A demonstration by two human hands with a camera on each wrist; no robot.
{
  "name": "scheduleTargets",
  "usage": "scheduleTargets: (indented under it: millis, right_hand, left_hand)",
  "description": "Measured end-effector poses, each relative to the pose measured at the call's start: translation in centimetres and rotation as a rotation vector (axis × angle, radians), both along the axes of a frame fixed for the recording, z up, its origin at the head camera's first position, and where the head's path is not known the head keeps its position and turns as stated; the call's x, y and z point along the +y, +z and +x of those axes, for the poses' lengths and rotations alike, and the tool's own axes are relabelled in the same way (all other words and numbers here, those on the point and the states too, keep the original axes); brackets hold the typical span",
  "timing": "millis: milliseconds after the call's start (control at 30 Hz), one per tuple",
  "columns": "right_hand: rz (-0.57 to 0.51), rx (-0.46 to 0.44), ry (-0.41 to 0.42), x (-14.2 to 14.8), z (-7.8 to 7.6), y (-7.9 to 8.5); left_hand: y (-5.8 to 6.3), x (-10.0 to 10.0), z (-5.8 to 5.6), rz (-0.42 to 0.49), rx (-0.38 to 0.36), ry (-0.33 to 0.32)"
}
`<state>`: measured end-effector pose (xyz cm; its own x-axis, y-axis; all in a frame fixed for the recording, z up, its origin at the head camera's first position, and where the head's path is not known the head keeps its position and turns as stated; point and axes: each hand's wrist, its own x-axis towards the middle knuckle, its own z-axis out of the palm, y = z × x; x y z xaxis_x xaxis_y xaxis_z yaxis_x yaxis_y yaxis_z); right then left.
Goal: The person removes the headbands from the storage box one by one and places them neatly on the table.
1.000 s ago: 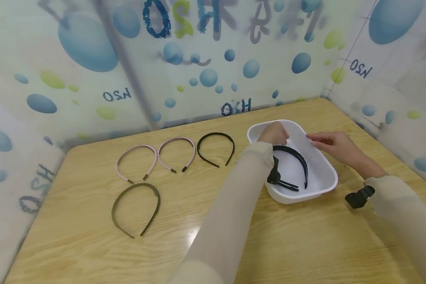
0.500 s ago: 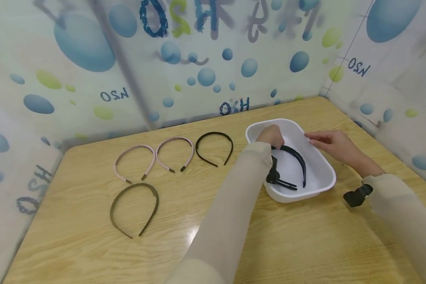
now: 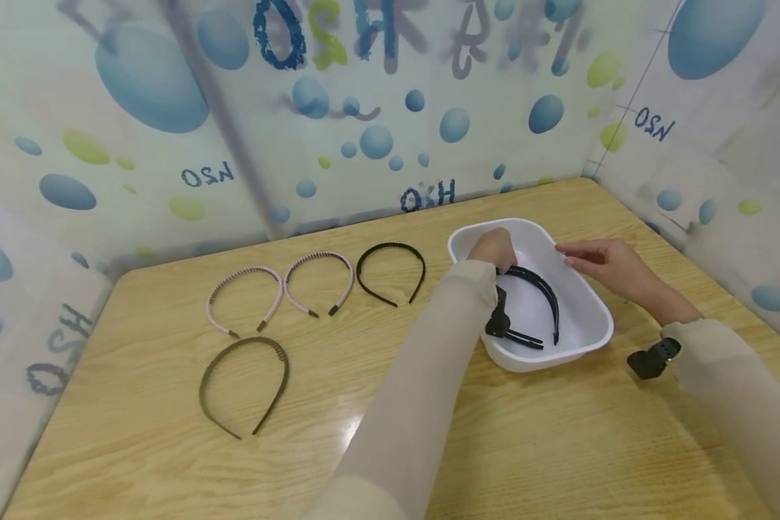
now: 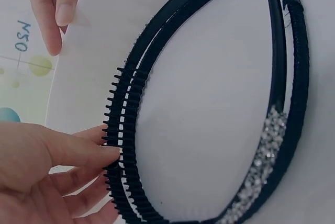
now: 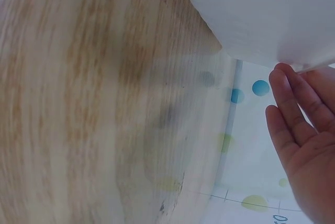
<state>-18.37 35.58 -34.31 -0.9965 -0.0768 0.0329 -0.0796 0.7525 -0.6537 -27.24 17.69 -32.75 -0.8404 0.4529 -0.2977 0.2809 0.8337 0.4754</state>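
My left hand [image 3: 492,249] is down inside the white plastic basin [image 3: 586,307]. Its thumb and fingers pinch a black toothed headband [image 4: 111,122], seen close up in the left wrist view. A second black headband lies right alongside, nearly overlapping it, and a band of silver glitter [image 4: 269,143] shows on the far side of the pair. In the head view their black arcs [image 3: 546,289] curve across the basin floor, partly hidden by the left wrist. My right hand [image 3: 606,266] holds the basin's right rim between thumb and fingers, several fingers [image 5: 282,85] lying against the outer wall.
Left of the basin, a thin black headband [image 3: 391,244] and two pink ones, one in the middle [image 3: 346,292] and one farther left [image 3: 274,307], lie in a row on the wooden table [image 3: 136,433]. An olive-brown headband [image 3: 284,375] lies nearer. Bubble-printed walls [image 3: 377,141] border the table.
The left hand has shifted very slightly within the basin, together with the black headbands. The head view has drifted a little; the right hand stays at the rim.
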Motion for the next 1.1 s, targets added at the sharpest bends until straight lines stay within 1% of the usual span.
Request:
scheduleTargets:
  millis: [133, 233, 367, 433, 600, 667, 967, 1033, 1100]
  right_hand:
    - [-0.005, -0.006, 0.005, -0.1, 0.0, 0.0]
    - [-0.009, -0.007, 0.003, -0.3, 0.1, 0.1]
    - [-0.004, 0.002, 0.002, -0.3, 0.1, 0.1]
    - [-0.001, 0.009, 0.002, -0.3, 0.1, 0.1]
    - [0.002, 0.021, 0.008, -0.3, 0.2, 0.1]
    - [0.000, 0.025, 0.010, -0.3, 0.2, 0.1]
    - [0.002, 0.040, 0.041, -0.2, 0.3, 0.1]
    - [0.002, 0.040, 0.045, -0.1, 0.3, 0.2]
    - [0.005, 0.036, 0.048, -0.1, 0.2, 0.2]
  left_hand:
    - [0.4, -0.4, 0.3, 0.011, 0.030, 0.016]
    - [0.6, -0.5, 0.2, 0.001, 0.044, -0.001]
    - [0.6, -0.4, -0.1, -0.001, 0.026, -0.023]
    - [0.6, -0.3, -0.2, 0.006, 0.014, -0.019]
    - [0.8, -0.3, -0.3, 0.005, 0.022, -0.038]
    - [1.0, -0.3, -0.3, 0.008, 0.031, -0.053]
    - [2.3, -1.2, -0.2, 0.100, 0.040, -0.078]
    - [2.7, -1.4, -0.2, 0.116, 0.048, -0.082]
    - [3.1, -1.6, -0.3, 0.115, 0.075, -0.100]
